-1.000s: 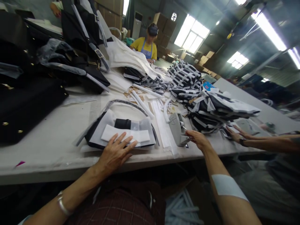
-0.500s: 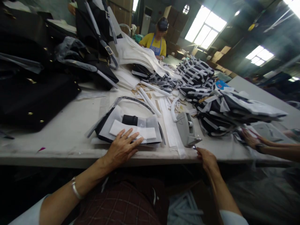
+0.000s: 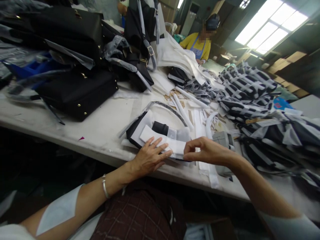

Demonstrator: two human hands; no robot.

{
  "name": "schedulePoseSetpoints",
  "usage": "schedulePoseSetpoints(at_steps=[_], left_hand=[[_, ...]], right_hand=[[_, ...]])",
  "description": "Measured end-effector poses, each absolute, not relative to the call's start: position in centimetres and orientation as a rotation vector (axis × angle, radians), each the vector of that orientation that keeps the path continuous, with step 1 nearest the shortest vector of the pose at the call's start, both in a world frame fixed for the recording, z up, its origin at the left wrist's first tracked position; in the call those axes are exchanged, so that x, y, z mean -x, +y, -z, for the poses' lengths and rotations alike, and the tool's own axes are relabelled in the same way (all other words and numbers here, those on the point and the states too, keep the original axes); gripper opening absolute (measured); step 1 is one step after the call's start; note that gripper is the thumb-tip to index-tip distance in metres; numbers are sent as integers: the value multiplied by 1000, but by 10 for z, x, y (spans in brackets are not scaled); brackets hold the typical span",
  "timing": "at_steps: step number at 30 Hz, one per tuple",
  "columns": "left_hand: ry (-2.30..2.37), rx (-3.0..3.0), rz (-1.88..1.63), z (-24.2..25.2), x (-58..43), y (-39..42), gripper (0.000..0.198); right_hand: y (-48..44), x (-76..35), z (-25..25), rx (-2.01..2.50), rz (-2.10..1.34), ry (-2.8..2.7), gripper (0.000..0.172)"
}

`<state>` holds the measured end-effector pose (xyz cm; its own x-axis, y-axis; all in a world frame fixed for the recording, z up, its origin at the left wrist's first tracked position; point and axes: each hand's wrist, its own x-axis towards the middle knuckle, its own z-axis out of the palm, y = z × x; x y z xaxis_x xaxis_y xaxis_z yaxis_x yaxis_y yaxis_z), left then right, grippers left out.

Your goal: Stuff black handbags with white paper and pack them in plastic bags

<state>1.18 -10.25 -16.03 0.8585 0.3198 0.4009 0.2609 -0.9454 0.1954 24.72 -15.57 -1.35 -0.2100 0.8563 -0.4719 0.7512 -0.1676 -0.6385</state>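
A small black handbag point(image 3: 133, 131), partly covered in white wrapping, lies flat near the table's front edge. Its wrapped handle point(image 3: 172, 112) arcs out on the far side. Across the bag rests a white padding strip point(image 3: 160, 140), below a short black band point(image 3: 160, 127). With fingers spread, my left hand point(image 3: 150, 158) lies flat on the strip's near edge. My right hand point(image 3: 203, 151) is at the strip's right end, thumb and fingertips pinched together; whatever is between them is hidden. Behind my right wrist stands a grey tape dispenser point(image 3: 223, 139), partly covered.
Black handbags point(image 3: 77, 90) are piled at the left. Stacks of wrapped black pieces point(image 3: 250, 83) fill the right side. White sheets point(image 3: 177, 55) and white foam tubes point(image 3: 183, 111) lie further back. A person in a yellow top point(image 3: 195, 41) is across the table.
My right hand has moved left from the tape dispenser's front to the right end of the padding strip. My left hand stays on the strip. The view has swung left.
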Motion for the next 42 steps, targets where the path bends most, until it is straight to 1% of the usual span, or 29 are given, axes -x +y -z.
schedulePoseSetpoints(at_steps=[2, 5, 6, 12, 15, 17, 19, 21, 23, 24, 25, 28, 30, 32, 33, 35, 38, 40, 42], left_hand=[[452, -2888, -670, 160, -12, -102, 57], [450, -2870, -686, 160, -12, -102, 53], [451, -2864, -694, 160, -12, -102, 51], [464, -2839, -757, 164, -12, -102, 39], [452, -2841, -758, 166, -14, -101, 38], [451, -2842, -769, 167, -14, -101, 37], [451, -2841, -797, 168, -15, -100, 36], [448, -2841, -822, 168, -14, -100, 37], [447, -2844, -829, 169, -14, -100, 38], [449, -2843, -829, 170, -13, -100, 39], [451, -2842, -830, 170, -13, -100, 39], [449, -2840, -814, 172, -14, -101, 39], [432, -2851, -784, 173, -14, -102, 34], [414, -2858, -741, 169, -12, -102, 33], [415, -2849, -720, 165, -11, -102, 35], [418, -2814, -682, 152, -6, -97, 47], [351, -2851, -616, 126, 7, -79, 65], [305, -2971, -545, 112, 17, -62, 67], [309, -3068, -472, 109, 27, -43, 67]], right_hand=[[-122, -238, 23, 1880, -1328, -2150, 18], [-84, -230, 41, 1887, -1210, -2440, 7], [-74, -227, 47, 1902, -1158, -2525, 5], [-38, -203, 70, 1986, -810, -3007, 16], [-28, -207, 77, 1762, -534, -3291, 26], [-22, -221, 78, 1605, -378, -3366, 34], [-20, -239, 75, 1655, -262, -3271, 37], [-28, -252, 67, 1878, -127, -3013, 35], [-50, -254, 60, 2038, -28, -2659, 27], [-65, -249, 58, 2057, -10, -2488, 21], [-83, -242, 58, 2046, -23, -2326, 20], [-139, -215, 80, 1977, -9, -2010, 35], [-166, -202, 107, 1934, 41, -2062, 50], [-181, -197, 135, 1891, 57, -2163, 56], [-183, -197, 146, 1883, 62, -2200, 57], [-184, -198, 160, 1897, 80, -2232, 60], [-182, -200, 164, 1909, 149, -2258, 76], [-182, -198, 162, 1904, 190, -2274, 87], [-182, -196, 160, 1916, 223, -2270, 92]])
